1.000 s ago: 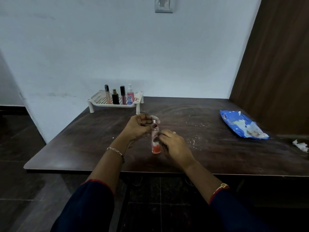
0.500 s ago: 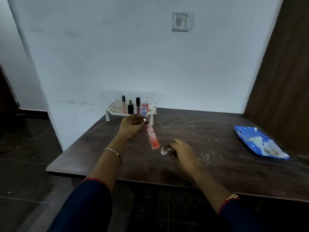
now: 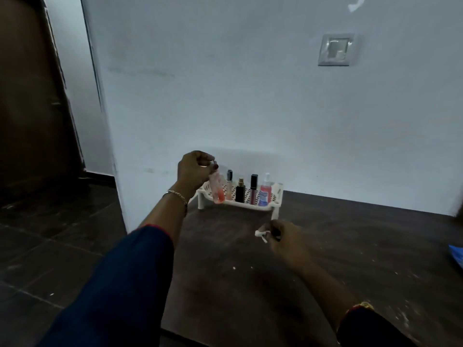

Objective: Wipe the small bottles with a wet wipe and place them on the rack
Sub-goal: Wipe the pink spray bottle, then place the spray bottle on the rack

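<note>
The dark table fills the lower part of my view, and the white rack at its far edge by the wall sits much closer to the middle than it did a second ago, because I have turned toward it. Four small bottles stand upright on it in a row, leaving room at its left end.

My left hand has made the big move. A second ago it steadied the bottle on the table near me; now it is up at the rack's left end, fingers curled, pinching the top of the bottle. My right hand has come off the bottle and sits low over the table, well short of the rack, with its fingertips pinching the wet wipe in a small crumpled wad.

The orange-bottomed bottle hangs from my left fingers, slightly tilted, just left of the first bottle in the row. Its base overlaps the rack's front rim — I cannot tell whether it touches yet.

So I judge the wiping of this one done and the placing under way — it would be the fifth on the rack. It needs to come down straight, without knocking its neighbour.
</note>
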### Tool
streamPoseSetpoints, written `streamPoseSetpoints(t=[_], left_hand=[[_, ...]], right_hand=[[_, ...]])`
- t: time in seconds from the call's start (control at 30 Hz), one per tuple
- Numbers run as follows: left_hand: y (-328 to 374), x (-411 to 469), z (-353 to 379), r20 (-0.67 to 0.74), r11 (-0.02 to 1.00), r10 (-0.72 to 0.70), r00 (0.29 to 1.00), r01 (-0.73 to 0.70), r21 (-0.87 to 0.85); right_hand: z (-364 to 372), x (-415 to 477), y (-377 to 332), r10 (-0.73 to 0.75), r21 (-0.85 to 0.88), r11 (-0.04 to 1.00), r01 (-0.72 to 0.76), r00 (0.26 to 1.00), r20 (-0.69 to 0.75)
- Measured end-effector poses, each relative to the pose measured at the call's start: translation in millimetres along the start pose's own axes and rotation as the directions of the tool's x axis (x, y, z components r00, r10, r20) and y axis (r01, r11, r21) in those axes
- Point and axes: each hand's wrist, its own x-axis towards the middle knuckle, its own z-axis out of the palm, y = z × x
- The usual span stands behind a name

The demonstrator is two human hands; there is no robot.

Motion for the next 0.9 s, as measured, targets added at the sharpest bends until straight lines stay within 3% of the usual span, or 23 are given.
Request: streamPoseSetpoints(t=[0.2,0.9], left_hand=[[-35.5,46.1,25.1,-0.037,0.972,0.137,0.99,-0.128,0.197],[-76.6,70.4,50.7,-0.047,0.964,0.123,0.991,-0.108,0.241]], right_hand=[[24.1,32.8,11.9,-0.002,0.085,0.996,0.0,1.0,0.019],[39.2,57.0,16.0,0.002,0.104,0.994,-0.011,0.997,0.082]])
